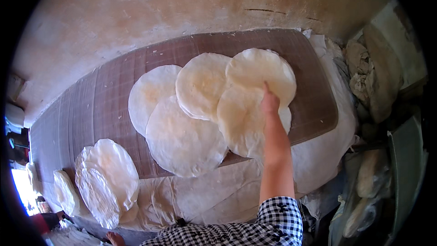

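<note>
Several large, thin, round flatbreads lie overlapping on a brown sheet-covered table (314, 95). My right hand (270, 101) is over the right end of the group, its index finger stretched out and the other fingers partly hidden. The fingertip meets the upper right flatbread (259, 66), where it overlaps the lower right flatbread (241, 118). Nothing shows in the hand. Left of these lie the middle flatbread (202, 82), the far left flatbread (152, 89) and the near left flatbread (186, 139). My left hand does not show.
More flatbreads (111, 168) hang over the near left edge, beside a smaller one (66, 193). Pale cloth (323, 159) covers the near and right edges. A plastered wall (182, 9) rises behind. Crumpled sacks (364, 73) lie right. Part of another person's red sleeve (43, 222) shows lower left.
</note>
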Demonstrator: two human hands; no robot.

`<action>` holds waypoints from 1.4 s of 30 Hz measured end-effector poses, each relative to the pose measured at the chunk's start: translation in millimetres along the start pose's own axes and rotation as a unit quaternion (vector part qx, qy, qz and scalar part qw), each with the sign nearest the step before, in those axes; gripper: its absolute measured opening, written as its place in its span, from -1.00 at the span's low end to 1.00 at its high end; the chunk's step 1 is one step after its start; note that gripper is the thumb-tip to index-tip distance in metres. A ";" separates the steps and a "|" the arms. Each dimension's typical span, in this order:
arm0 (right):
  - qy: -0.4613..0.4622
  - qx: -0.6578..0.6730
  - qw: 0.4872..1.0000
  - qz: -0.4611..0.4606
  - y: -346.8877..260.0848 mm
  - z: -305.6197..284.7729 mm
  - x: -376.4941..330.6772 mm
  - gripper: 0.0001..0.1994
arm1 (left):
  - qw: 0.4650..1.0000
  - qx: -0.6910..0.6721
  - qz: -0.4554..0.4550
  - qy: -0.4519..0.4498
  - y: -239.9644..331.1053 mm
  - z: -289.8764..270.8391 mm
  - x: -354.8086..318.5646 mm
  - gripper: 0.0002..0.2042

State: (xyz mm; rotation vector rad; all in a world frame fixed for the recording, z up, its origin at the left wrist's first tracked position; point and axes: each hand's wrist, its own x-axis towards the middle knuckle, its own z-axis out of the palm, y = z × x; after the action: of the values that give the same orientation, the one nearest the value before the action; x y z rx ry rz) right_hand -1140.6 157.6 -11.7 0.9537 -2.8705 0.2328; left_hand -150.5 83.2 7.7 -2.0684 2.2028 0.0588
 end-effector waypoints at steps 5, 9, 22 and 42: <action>0.099 -0.057 0.979 -0.168 -33.1 -149.7 35.2 -0.76 | 1.000 -0.018 -0.012 -0.010 9.9 3.1 -18.0 -0.82; -0.003 -0.100 0.974 -0.202 -106.6 -183.9 -53.7 -0.77 | 0.999 -0.046 -0.029 0.000 37.8 5.8 -29.0 -0.88; -0.165 -0.001 0.986 -0.037 -145.3 -10.3 -174.3 -0.55 | 0.995 -0.073 -0.074 0.006 10.6 12.7 -40.8 -0.85; -0.175 0.041 0.904 -0.387 -390.3 -408.4 -226.4 -0.47 | 0.955 -0.262 -0.137 -0.011 -118.4 154.4 -45.2 -0.80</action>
State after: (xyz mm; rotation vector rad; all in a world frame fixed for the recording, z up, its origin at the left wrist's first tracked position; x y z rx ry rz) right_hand -703.4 54.2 398.9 2.2344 -2.4821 0.1078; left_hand -20.6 137.2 -134.1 -2.5988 2.0165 0.7080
